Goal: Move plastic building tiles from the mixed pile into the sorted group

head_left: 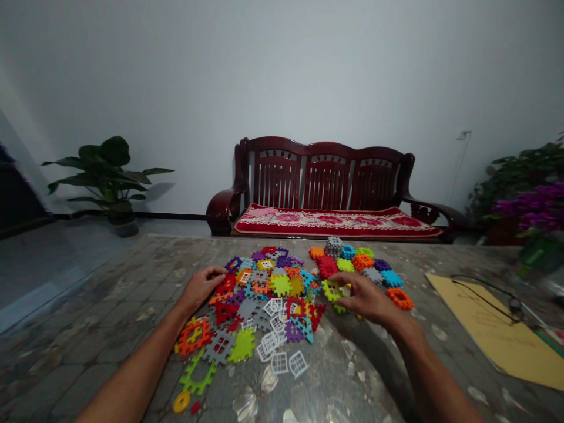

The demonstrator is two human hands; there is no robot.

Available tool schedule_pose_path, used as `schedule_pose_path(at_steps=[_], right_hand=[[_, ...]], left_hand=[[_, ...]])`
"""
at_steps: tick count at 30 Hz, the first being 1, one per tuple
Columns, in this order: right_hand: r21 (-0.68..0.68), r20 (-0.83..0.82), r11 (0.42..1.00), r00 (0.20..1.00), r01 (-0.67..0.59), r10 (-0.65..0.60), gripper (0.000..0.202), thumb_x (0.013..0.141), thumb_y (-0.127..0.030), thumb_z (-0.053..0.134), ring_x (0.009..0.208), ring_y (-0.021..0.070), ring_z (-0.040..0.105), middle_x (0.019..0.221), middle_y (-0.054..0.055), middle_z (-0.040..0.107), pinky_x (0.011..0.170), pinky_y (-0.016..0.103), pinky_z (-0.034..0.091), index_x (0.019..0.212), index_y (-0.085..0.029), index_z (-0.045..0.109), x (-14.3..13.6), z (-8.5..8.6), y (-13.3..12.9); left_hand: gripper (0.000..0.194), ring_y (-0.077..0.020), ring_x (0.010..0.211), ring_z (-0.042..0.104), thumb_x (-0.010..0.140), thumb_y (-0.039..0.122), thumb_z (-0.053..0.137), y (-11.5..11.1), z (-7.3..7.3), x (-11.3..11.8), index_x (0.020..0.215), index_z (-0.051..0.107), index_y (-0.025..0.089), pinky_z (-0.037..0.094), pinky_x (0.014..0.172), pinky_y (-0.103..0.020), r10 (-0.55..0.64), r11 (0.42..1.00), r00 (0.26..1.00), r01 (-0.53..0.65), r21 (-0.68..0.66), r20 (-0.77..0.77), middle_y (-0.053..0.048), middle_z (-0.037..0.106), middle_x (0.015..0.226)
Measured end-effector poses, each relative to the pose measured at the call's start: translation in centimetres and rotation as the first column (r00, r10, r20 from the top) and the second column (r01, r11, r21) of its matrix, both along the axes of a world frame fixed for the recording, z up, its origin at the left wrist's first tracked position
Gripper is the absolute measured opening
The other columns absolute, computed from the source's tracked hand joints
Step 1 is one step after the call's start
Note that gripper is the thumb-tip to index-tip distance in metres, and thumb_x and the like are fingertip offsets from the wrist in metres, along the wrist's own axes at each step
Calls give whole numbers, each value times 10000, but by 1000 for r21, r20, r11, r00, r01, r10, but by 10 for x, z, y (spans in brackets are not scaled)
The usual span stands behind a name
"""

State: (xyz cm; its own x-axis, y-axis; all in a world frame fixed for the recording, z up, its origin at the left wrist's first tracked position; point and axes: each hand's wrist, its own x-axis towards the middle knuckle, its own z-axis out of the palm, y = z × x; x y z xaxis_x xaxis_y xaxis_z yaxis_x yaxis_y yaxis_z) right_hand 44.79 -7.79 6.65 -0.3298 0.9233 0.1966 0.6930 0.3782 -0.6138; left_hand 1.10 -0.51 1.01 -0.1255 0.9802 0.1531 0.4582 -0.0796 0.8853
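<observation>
**Two hands in a pile of bright plastic pieces**

A person sits at a stone-patterned table [110,305]. Lots of flat plastic pieces [264,294] lie spread out in the middle of it. They are red, orange, green, blue, purple and grey, and they have bumpy edges like puzzle bits. Some small white window pieces [282,341] lie at the near side of the pile.

The left hand [200,286] rests at the left edge of the pile. Its fingers are loosely bent, and the fingertips touch a red piece [226,284]. It is not lifting anything.

The right hand [363,296] is on the right side of the pile. Its fingers are curled in and pinch a light green piece [331,289]. That piece sits low, just over the table, near the middle of all the pieces. You cannot tell if it is off the table or still lying on it.

Behind the right hand is a smaller bunch of pieces [356,264] pushed close together. An orange ring piece [400,298] lies just to the right of the hand.

Close to the person lie a green frame piece [196,379] and a little yellow wheel [181,402].

A yellow paper envelope [497,329] lies far to the right on the table. Past the table stands a dark red wooden bench [326,182] with a red cushion. A leafy plant [108,170] stands on the floor at the left, and purple flowers [537,205] are at the right.
</observation>
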Motion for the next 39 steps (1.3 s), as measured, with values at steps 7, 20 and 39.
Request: schedule_pose_path(at_steps=[7, 20, 39], right_hand=[[-97, 155, 990, 984, 98, -83, 465, 637, -134, 663, 988, 239, 623, 1076, 43, 686, 864, 338, 477, 1094, -223, 662, 28, -5, 0], [-178, 205, 982, 978, 63, -26, 511, 628, -165, 642, 954, 234, 622, 1086, 25, 687, 816, 313, 480, 1134, -236, 658, 30, -30, 7], [-10, 330, 997, 941, 79, -71, 325, 653, -140, 564, 919, 191, 606, 1048, 31, 654, 795, 262, 426, 955, -220, 654, 10, -22, -1]], left_hand=[[401, -230, 712, 672, 553, 528, 686, 3, -5, -2, 766, 726, 191, 514, 712, -322, -13, 1000, 1000, 13, 5, 16, -36, 750, 744], [435, -221, 698, 659, 508, 558, 702, -2, 4, 3, 749, 716, 195, 511, 700, -318, -6, 1000, 999, 7, -20, 42, -27, 741, 730], [401, -236, 738, 664, 564, 516, 691, 1, -2, -1, 781, 719, 180, 514, 728, -333, -33, 999, 999, 33, -6, 26, -40, 745, 765]])
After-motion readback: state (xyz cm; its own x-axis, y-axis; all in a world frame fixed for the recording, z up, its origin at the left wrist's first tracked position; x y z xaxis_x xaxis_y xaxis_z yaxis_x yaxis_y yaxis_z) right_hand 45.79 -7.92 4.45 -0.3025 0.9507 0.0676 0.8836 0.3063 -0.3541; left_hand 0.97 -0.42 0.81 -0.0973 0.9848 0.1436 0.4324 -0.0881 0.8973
